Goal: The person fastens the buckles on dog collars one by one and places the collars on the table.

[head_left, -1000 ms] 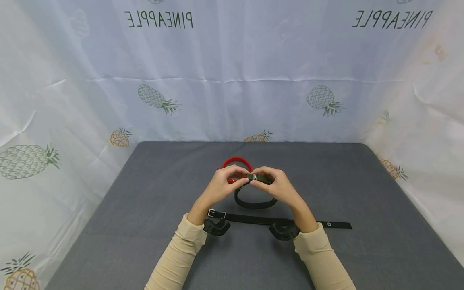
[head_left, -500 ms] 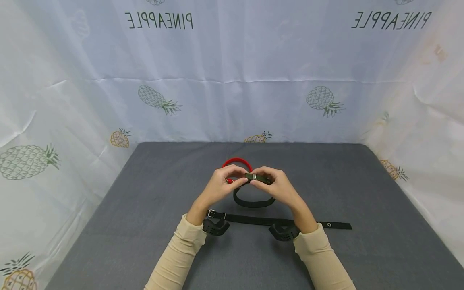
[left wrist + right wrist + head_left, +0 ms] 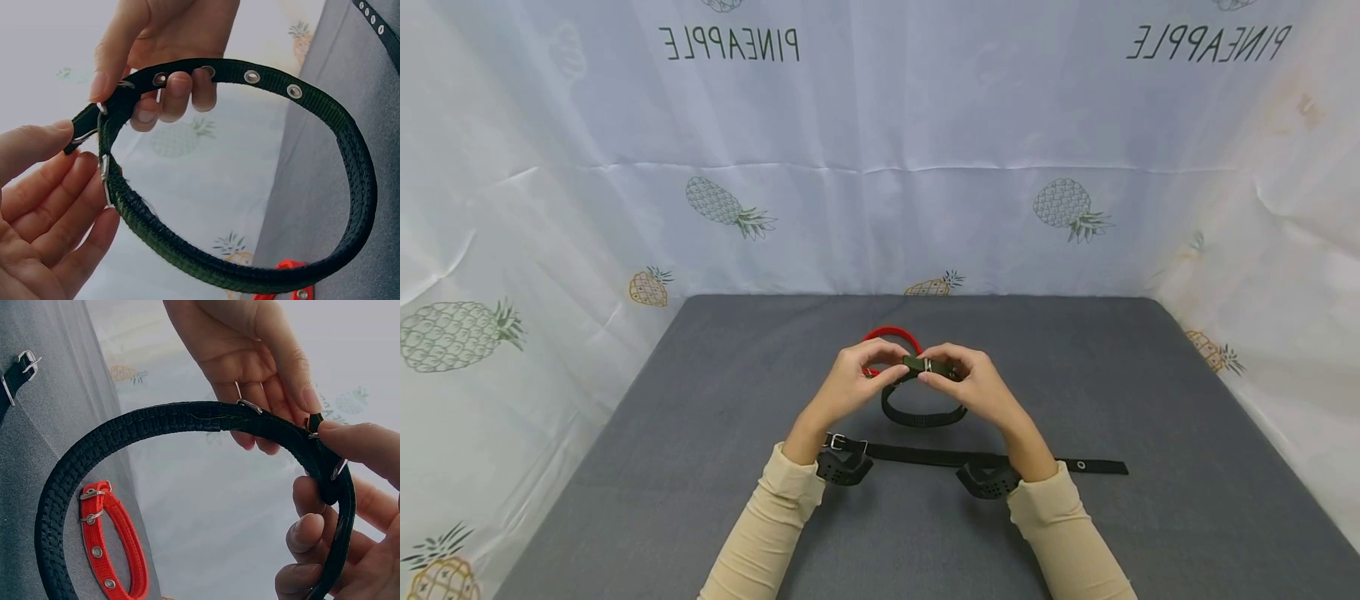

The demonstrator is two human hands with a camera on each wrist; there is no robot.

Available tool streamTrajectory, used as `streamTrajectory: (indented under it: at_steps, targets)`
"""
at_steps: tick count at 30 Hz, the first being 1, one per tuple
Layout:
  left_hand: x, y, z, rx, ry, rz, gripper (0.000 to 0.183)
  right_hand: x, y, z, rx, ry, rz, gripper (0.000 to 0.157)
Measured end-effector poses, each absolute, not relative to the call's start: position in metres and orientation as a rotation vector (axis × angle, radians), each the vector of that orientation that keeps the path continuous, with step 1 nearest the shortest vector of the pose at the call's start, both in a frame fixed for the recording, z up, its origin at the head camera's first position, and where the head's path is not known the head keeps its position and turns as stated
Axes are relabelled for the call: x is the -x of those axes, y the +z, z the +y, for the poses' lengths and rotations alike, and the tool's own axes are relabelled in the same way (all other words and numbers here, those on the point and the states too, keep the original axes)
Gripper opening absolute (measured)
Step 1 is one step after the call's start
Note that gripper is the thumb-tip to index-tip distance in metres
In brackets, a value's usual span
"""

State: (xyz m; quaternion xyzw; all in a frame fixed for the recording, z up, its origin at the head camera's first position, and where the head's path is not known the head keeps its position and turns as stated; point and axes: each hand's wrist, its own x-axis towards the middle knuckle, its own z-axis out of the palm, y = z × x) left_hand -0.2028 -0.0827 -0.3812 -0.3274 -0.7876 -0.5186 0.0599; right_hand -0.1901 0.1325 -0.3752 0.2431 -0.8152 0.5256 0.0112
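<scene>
A dark green dog collar (image 3: pixel 922 419) with metal eyelets is held up in a loop between both hands. My left hand (image 3: pixel 842 382) pinches the short strap end (image 3: pixel 82 127) between thumb and fingers, beside the metal buckle. In the left wrist view, its other fingers lie along the collar near a metal loop (image 3: pixel 105 178). My right hand (image 3: pixel 979 385) grips the eyelet part, its thumb on the buckle area and its fingers curled behind the band (image 3: pixel 338 550). A red collar (image 3: pixel 891 331), fastened in a ring, lies on the table just behind the hands.
A black collar (image 3: pixel 925 455) with a buckle and eyelets lies stretched straight across the grey table (image 3: pixel 700 500), below the forearms. Black wrist cameras (image 3: pixel 845 468) hang under both wrists. A white pineapple-print curtain (image 3: pixel 880 233) encloses the back and sides.
My left hand has shifted slightly left, drawing the strap end away from the right hand. The green loop has moved a little left too; the right hand stays nearly in place.
</scene>
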Motion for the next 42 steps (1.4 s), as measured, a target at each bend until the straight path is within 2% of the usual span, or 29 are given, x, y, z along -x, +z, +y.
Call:
streamTrajectory:
  at_steps: [42]
  targets:
    - [0.205,-0.3788,-0.0899,0.905,-1.66,-2.292,0.018,0.1921,-0.3745,0.1384,-0.771,1.695,-2.48,0.021]
